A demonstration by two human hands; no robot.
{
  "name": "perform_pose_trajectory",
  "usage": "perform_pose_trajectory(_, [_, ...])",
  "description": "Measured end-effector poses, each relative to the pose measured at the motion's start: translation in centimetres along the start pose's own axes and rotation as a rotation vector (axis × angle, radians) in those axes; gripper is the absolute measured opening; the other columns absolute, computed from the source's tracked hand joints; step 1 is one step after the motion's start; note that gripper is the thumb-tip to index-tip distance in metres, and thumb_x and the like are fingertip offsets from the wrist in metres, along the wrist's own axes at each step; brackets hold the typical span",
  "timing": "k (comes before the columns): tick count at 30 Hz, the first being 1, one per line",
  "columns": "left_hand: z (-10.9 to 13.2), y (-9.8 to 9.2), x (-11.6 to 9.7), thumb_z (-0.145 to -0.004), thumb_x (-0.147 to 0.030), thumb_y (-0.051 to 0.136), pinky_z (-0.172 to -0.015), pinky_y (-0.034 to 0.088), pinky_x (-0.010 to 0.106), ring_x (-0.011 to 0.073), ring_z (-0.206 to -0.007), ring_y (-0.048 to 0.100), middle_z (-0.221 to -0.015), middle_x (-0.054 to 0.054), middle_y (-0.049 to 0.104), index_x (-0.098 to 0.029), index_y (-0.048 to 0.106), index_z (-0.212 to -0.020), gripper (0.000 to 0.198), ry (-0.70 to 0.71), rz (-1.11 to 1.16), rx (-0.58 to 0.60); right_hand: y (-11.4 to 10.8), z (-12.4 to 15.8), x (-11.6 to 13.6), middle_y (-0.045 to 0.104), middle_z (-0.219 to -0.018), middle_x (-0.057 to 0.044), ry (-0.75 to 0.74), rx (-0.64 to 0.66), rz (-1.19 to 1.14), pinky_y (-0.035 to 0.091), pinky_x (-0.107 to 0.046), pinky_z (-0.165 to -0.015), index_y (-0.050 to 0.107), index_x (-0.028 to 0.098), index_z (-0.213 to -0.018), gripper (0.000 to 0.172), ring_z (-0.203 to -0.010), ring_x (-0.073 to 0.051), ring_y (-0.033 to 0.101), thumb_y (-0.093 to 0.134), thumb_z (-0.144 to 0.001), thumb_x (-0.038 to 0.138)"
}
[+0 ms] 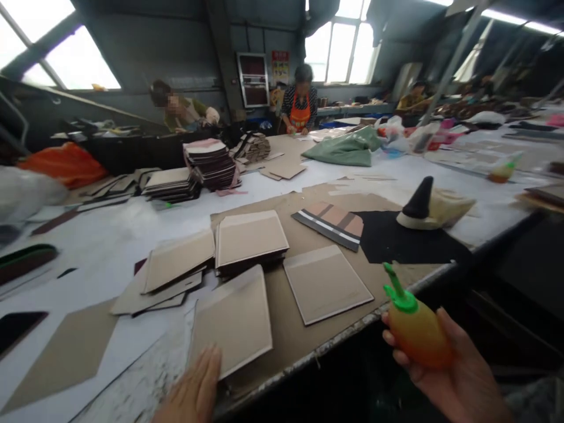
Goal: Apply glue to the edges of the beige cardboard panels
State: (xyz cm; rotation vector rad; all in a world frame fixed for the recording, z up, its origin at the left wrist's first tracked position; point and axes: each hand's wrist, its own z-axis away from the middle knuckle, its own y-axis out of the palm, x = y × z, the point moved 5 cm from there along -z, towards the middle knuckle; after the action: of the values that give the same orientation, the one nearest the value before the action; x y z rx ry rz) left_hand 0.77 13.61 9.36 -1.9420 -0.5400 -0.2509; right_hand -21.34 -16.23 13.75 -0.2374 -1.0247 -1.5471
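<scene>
My right hand is wrapped around an orange squeeze bottle with a green nozzle cap, held off the table's front edge. Flat on the near corner of a beige panel lies my left hand, its fingers stretched out. To the right of that panel is a single beige panel with a dark edge. Behind them stands a stack of similar panels, and more panels lie fanned out to its left.
A curved striped piece and black sheet lie right of the stack, with a black cone-shaped object on the sheet. Taller stacks and green cloth sit farther back. A person in an orange apron works across the table.
</scene>
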Motion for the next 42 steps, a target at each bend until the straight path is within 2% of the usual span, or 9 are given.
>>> perform_pose_trajectory(5, [-0.8,-2.1,-2.7,-0.086,-0.009,0.035,-0.077,0.055,0.032,0.0247,-0.101,0.061,-0.113,0.013,0.063,-0.008,0.056,-0.112,0.033,-0.088,0.074,-0.044,1.5,1.0,-1.6,0.067,-0.081,-0.014,-0.014,-0.009,0.156,0.051,-0.032,-0.042,0.069,0.016,-0.076,0.058,-0.065,-0.030,0.062,0.090,-0.029,0.043])
perform_pose_trajectory(10, [-0.2,-0.2,3.5,-0.095,-0.039,0.032,-0.080,0.055,0.033,0.0209,-0.093,0.064,-0.104,0.013,0.066,-0.007,0.055,-0.110,0.042,-0.433,0.215,-0.008,1.9,1.1,-3.2,0.066,-0.082,-0.011,-0.003,0.041,0.214,0.052,-0.031,-0.044,0.067,0.019,-0.080,0.054,-0.066,-0.028,0.062,0.089,-0.037,0.043])
perform_pose_trajectory(15, [-3.4,5.7,8.1,-0.084,-0.034,0.058,-0.101,0.041,0.039,0.0277,-0.117,0.049,-0.124,0.020,0.053,0.000,0.048,-0.123,0.053,-0.607,0.406,0.419,2.5,1.5,-4.5,0.066,-0.086,-0.010,0.004,0.056,0.226,0.052,-0.030,-0.044,0.064,0.018,-0.084,0.051,-0.068,-0.028,0.062,0.085,-0.047,0.046])
perform_pose_trajectory(21, [-6.9,6.2,7.2,-0.084,-0.035,0.055,-0.086,0.042,0.050,0.0365,-0.102,0.049,-0.104,0.019,0.055,-0.008,0.056,-0.112,0.039,-0.604,0.483,0.570,4.0,3.5,-5.2,0.066,-0.086,-0.009,-0.074,0.153,0.319,0.052,-0.026,-0.048,0.059,0.019,-0.095,0.053,-0.071,-0.023,0.061,0.077,-0.059,0.054])
perform_pose_trajectory(25, [-4.5,6.1,8.3,-0.081,-0.055,0.050,-0.080,0.044,0.040,0.0302,-0.090,0.055,-0.091,0.016,0.059,-0.008,0.057,-0.091,0.048,-0.683,0.632,0.674,4.3,4.4,-5.2,0.063,-0.084,-0.004,-0.138,0.165,0.380,0.051,-0.021,-0.051,0.053,0.022,-0.100,0.048,-0.071,-0.018,0.059,0.068,-0.070,0.055])
perform_pose_trajectory(28, [-1.4,5.0,9.4,-0.074,-0.068,0.043,-0.076,0.045,0.034,0.0274,-0.089,0.058,-0.097,0.012,0.061,-0.013,0.055,-0.094,0.060,-0.917,0.848,0.687,4.2,4.3,-5.2,0.060,-0.085,-0.002,-0.183,0.168,0.507,0.051,-0.021,-0.052,0.048,0.022,-0.104,0.052,-0.070,-0.016,0.057,0.069,-0.069,0.055])
perform_pose_trajectory(32, [2.0,3.3,8.2,-0.065,-0.074,0.049,-0.070,0.045,0.030,0.0261,-0.084,0.059,-0.090,0.007,0.064,-0.016,0.053,-0.096,0.066,-1.205,1.230,0.658,4.3,3.0,-5.5,0.057,-0.093,-0.003,-0.247,0.141,0.756,0.055,-0.028,-0.058,0.043,0.023,-0.108,0.068,-0.077,-0.020,0.059,0.073,-0.060,0.060])
perform_pose_trajectory(38, [3.8,3.8,6.9,-0.064,-0.072,0.057,-0.068,0.046,0.028,0.0249,-0.083,0.061,-0.091,0.006,0.066,-0.016,0.054,-0.098,0.066,-1.347,1.354,0.566,7.3,1.6,-6.3,0.059,-0.094,-0.005,-0.524,0.134,1.186,0.053,-0.032,-0.073,0.047,0.020,-0.105,0.058,-0.080,-0.022,0.060,0.065,-0.063,0.057])
perform_pose_trajectory(42, [3.8,3.8,6.9,-0.061,-0.070,0.060,-0.069,0.047,0.027,0.0249,-0.084,0.061,-0.093,0.006,0.066,-0.015,0.055,-0.098,0.066,-1.404,1.373,0.521,8.3,0.5,-6.8,0.058,-0.099,-0.007,-0.582,0.140,1.306,0.052,-0.034,-0.074,0.047,0.019,-0.104,0.060,-0.083,-0.023,0.061,0.062,-0.060,0.058])
